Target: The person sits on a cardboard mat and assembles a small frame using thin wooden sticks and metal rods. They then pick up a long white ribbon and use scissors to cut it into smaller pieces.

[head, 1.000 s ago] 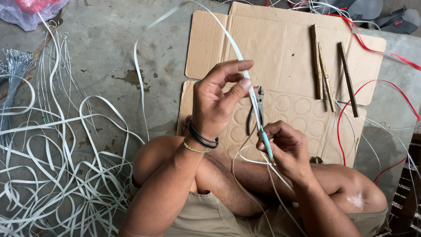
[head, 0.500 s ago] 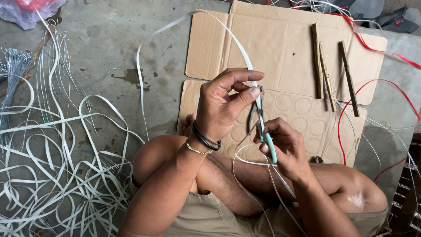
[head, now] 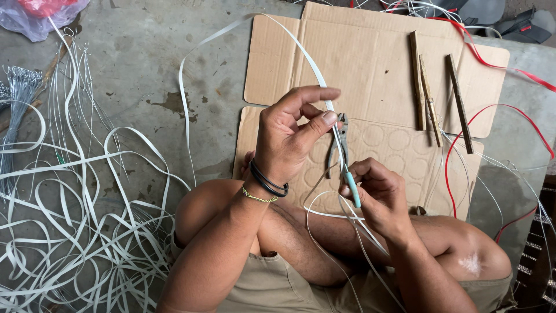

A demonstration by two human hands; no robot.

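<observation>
My left hand [head: 292, 136] is raised over my knees and pinches a long white plastic strip [head: 278, 37] between thumb and forefinger. That strip arcs away over the cardboard and down to the floor at the left. My right hand [head: 376, 194] grips a pair of pliers [head: 343, 156] with pale blue handles. The plier jaws point up, right beside the strip just below my left thumb. Thin white strands hang down from between both hands across my legs.
Flattened cardboard [head: 370, 64] lies on the concrete floor ahead, with three wooden sticks [head: 431, 95] on its right part. A tangle of white strips [head: 75, 214] covers the floor at the left. Red strips [head: 492, 66] curl at the right. A bundle of thin wires [head: 17, 87] lies far left.
My left hand has shifted slightly right and up along the white strip. The pliers in my right hand stay close under it, with the jaws nearer the strip.
</observation>
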